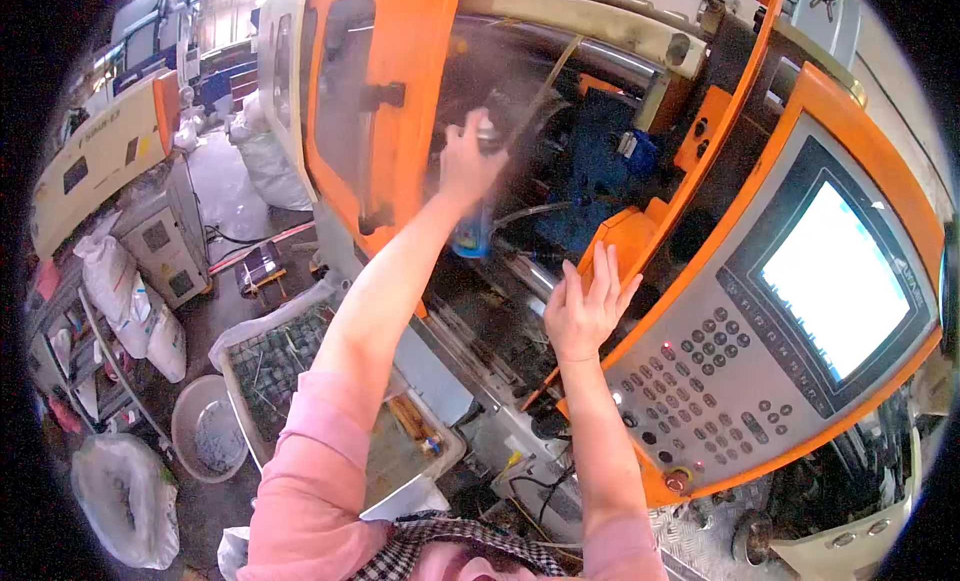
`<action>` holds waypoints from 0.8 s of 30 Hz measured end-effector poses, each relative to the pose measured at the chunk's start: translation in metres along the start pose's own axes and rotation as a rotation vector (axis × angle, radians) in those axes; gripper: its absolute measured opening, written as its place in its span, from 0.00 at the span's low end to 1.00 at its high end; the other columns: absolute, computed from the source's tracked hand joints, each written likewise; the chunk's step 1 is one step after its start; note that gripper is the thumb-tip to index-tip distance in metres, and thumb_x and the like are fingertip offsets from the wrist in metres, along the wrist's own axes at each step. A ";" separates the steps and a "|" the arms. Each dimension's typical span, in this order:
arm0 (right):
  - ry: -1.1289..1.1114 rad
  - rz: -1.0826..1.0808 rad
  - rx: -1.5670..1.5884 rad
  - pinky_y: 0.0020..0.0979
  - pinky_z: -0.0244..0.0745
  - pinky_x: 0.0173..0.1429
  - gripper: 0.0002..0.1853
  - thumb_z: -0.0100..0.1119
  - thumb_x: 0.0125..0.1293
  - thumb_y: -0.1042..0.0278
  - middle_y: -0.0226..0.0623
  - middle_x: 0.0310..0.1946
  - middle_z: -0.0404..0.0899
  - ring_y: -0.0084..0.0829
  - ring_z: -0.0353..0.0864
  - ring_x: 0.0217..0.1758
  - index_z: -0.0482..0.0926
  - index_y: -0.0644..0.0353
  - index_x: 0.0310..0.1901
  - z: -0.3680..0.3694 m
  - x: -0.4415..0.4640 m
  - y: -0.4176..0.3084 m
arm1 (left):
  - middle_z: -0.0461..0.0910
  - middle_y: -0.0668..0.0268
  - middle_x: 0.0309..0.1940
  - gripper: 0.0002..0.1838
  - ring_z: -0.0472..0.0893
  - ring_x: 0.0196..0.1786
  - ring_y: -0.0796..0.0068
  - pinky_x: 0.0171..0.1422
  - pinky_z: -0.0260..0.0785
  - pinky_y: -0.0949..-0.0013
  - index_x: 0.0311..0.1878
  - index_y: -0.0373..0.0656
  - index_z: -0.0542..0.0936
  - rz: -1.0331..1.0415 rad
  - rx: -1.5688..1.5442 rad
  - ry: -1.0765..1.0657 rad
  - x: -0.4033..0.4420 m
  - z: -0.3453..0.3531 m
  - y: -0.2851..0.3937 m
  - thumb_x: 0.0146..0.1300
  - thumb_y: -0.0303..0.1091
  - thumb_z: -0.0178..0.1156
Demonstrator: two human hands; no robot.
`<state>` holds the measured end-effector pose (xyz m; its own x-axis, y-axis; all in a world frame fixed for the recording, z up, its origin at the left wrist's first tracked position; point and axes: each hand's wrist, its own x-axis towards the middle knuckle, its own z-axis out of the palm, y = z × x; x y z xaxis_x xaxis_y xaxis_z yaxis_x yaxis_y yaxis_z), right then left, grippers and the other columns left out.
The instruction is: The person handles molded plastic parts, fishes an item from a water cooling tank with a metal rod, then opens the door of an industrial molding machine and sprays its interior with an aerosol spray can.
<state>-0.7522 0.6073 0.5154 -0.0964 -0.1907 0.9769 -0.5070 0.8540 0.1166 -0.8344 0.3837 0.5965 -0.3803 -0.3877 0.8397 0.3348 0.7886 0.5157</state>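
My left hand (pixel 470 166) is wrapped round a spray can (pixel 473 236) inside the open machine bay. The can's blue lower end shows below my hand and its pale top above, with a finger up at the nozzle. A hazy mist hangs around the top of the can. Against the orange sliding door (pixel 625 236) rests my right hand (pixel 585 311), its fingers spread and holding nothing. Behind the can are dark metal machine parts, a blue block (pixel 640 153) and a hose (pixel 530 213), partly blurred.
At right stands a control panel (pixel 640 376) with a lit screen (pixel 840 281). Below left is a bin (pixel 235 381) of small dark parts, near a round tub (pixel 190 461) and a lined bag (pixel 125 501). Another orange door (pixel 410 41) borders the bay.
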 end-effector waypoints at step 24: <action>-0.023 0.001 -0.024 0.53 0.44 0.72 0.11 0.60 0.48 0.72 0.43 0.58 0.70 0.39 0.66 0.66 0.81 0.55 0.36 0.001 0.001 -0.001 | 0.70 0.48 0.42 0.36 0.74 0.45 0.42 0.49 0.69 0.49 0.61 0.57 0.63 -0.139 0.098 -0.057 -0.009 -0.010 -0.019 0.47 0.38 0.68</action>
<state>-0.7525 0.6060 0.5158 -0.1165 -0.2007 0.9727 -0.4865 0.8653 0.1203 -0.8286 0.3673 0.5806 -0.4660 -0.4711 0.7489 0.1907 0.7731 0.6050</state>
